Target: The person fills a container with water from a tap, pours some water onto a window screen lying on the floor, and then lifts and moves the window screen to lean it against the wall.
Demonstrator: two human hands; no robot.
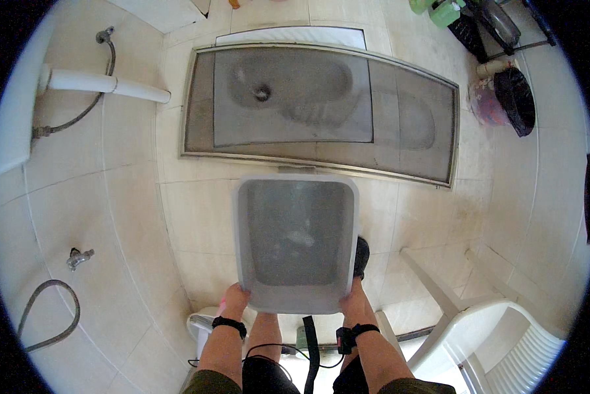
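A grey plastic tub (300,300) is held out in front of me, seen from above, with greyish water and a pale patch inside. My left hand (237,297) grips its near left corner, and my right hand (349,301) grips the near right corner; the fingers are partly hidden by the tub. Something pink shows beside my left hand. Beyond the tub, a framed mesh screen (413,113) lies over a squat toilet (290,79) set in the floor.
A white pipe (107,85), a hose and a metal tap (79,258) are along the left wall. At the right are a bin with a black bag (514,101) and a white plastic chair (452,344). Green bottles (445,13) stand at the top right.
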